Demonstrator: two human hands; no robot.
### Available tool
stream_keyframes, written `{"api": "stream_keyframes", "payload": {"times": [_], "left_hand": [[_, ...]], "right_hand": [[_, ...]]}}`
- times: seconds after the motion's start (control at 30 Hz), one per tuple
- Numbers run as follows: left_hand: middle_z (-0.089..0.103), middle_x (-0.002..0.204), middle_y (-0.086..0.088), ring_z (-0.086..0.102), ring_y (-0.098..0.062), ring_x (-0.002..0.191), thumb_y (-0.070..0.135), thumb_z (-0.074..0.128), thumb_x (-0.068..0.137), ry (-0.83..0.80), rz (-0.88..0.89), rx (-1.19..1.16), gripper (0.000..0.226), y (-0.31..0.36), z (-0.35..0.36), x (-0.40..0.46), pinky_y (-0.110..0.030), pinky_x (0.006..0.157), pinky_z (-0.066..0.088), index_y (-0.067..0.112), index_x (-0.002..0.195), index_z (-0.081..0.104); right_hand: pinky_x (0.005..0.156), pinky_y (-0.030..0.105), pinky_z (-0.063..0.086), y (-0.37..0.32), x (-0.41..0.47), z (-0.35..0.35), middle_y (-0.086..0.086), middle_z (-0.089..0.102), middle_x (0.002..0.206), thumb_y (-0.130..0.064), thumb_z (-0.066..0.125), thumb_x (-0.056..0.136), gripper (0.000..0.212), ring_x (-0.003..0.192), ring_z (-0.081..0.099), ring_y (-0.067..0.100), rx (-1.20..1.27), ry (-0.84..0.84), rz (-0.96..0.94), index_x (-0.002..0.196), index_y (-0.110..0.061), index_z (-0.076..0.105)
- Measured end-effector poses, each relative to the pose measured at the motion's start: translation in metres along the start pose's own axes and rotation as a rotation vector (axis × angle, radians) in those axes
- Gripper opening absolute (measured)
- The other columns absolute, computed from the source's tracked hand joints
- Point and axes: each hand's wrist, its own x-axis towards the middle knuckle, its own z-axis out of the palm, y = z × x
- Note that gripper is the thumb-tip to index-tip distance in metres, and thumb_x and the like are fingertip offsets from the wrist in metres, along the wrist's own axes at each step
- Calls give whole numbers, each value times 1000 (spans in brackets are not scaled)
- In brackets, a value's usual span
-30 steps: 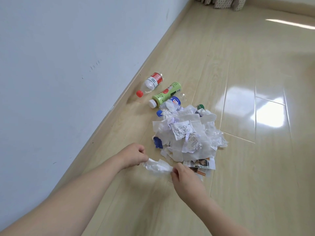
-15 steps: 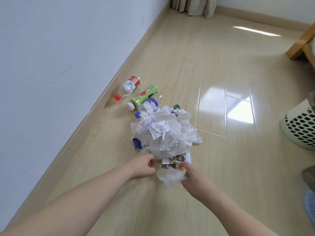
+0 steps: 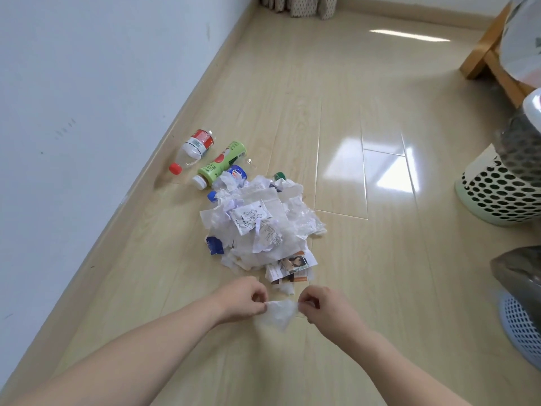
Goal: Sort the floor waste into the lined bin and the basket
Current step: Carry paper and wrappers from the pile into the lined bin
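Note:
A pile of crumpled paper and clear plastic wrap point(image 3: 260, 227) lies on the wooden floor near the wall. Behind it lie a clear bottle with a red cap point(image 3: 191, 150) and a green-labelled bottle point(image 3: 221, 165); a blue-capped bottle point(image 3: 234, 174) is partly buried. In front of the pile, my left hand point(image 3: 244, 298) and my right hand point(image 3: 323, 307) each pinch one end of a thin white scrap point(image 3: 279, 312) stretched between them, just above the floor. At the right stand a pale green perforated basket point(image 3: 497, 197) and a blue mesh bin with a dark liner point(image 3: 521, 291), both cut off by the edge.
A white wall and skirting board point(image 3: 164, 148) run along the left. A wooden furniture leg point(image 3: 486, 54) stands at the far right, curtain hems point(image 3: 298, 5) at the far end. Glossy floor point(image 3: 366, 127) spreads between the pile and the containers.
Both hands have drawn back from the pile with the white scrap and now pull it taut between them. The view has swung right, bringing the basket and lined bin into sight.

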Motion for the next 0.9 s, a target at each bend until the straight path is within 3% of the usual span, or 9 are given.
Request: {"api": "stream_keyframes", "payload": {"times": [0.13, 0.27, 0.5, 0.57, 0.7, 0.9], "left_hand": [[52, 65, 12, 45, -2, 58, 21, 63, 88, 6, -34, -181, 13, 6, -12, -9, -15, 55, 36, 22, 74, 64], [44, 51, 15, 39, -2, 49, 20, 61, 88, -8, -88, -274, 22, 36, -38, -19, -18, 51, 31, 23, 66, 59], [37, 65, -5, 33, -17, 67, 21, 51, 68, 119, 35, -234, 9, 160, -109, -11, -34, 63, 26, 16, 61, 47], [37, 65, -5, 32, -17, 64, 22, 49, 61, 140, 84, -201, 9, 211, -122, -9, -31, 61, 27, 16, 56, 43], [35, 56, 1, 30, -9, 46, 21, 46, 58, 165, 148, -147, 10, 290, -125, -4, -16, 42, 24, 14, 53, 39], [52, 59, 0, 47, -13, 51, 26, 43, 61, 226, 140, -51, 13, 369, -107, 18, -24, 51, 33, 14, 59, 48]], "right_hand": [[60, 22, 44, -1, -7, -16, -5, 62, 71, -15, 58, 87, 19, 67, 61, 13, 96, 26, 0, 71, -26, 60], [55, 18, 44, -7, -20, -50, -2, 65, 73, -16, 59, 88, 13, 58, 58, 7, 172, 47, -3, 76, -18, 63], [56, 22, 46, -12, -55, -182, 2, 65, 68, -10, 62, 89, 8, 57, 56, 12, 380, 208, -55, 82, -7, 66], [58, 23, 47, -2, -75, -226, 3, 65, 69, -10, 63, 88, 7, 58, 57, 12, 447, 283, -85, 84, -6, 68], [54, 20, 47, 29, -103, -282, 5, 65, 71, -9, 63, 89, 9, 57, 57, 11, 587, 422, -103, 91, -1, 67], [56, 23, 51, 108, -140, -331, 8, 66, 74, -9, 60, 91, 8, 60, 60, 14, 593, 498, 81, 90, -4, 67]]}}
